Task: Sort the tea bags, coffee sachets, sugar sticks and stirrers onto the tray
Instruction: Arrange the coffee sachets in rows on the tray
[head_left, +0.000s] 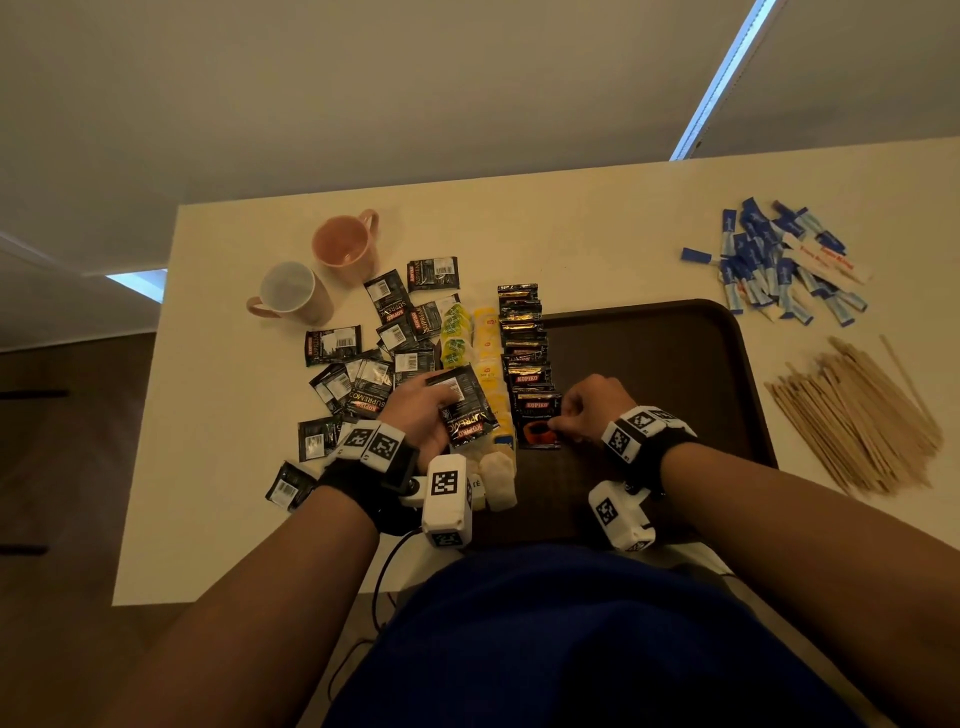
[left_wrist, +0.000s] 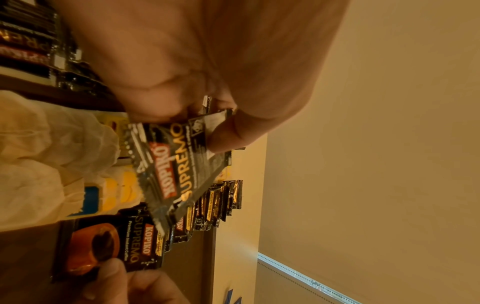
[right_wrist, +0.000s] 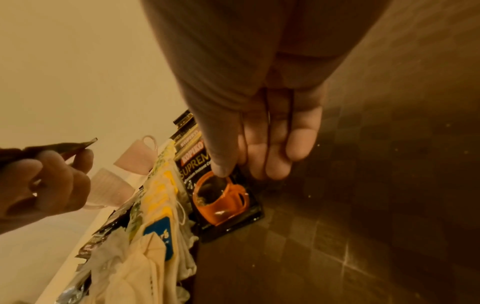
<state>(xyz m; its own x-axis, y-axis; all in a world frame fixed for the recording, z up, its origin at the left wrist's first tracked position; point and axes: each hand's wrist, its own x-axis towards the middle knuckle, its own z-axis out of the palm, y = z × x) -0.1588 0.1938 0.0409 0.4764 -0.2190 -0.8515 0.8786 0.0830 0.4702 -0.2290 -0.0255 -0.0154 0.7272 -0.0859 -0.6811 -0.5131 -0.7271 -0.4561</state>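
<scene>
A dark brown tray (head_left: 649, 374) lies in front of me. Along its left edge runs a row of coffee sachets (head_left: 522, 332), with a column of tea bags (head_left: 485, 353) just left of it. My right hand (head_left: 582, 410) pinches the right edge of the nearest coffee sachet (head_left: 537, 428), which lies flat on the tray; the thumb (right_wrist: 223, 168) sits on top. My left hand (head_left: 415, 410) holds another black coffee sachet (left_wrist: 176, 164) above the tea bags. Sugar sticks (head_left: 779, 260) and wooden stirrers (head_left: 857, 415) lie on the table to the right.
Several loose coffee sachets (head_left: 363, 338) are scattered on the white table (head_left: 218, 467) left of the tray. A pink mug (head_left: 343, 244) and a white-lined mug (head_left: 288, 291) stand behind them. Most of the tray's right part is bare.
</scene>
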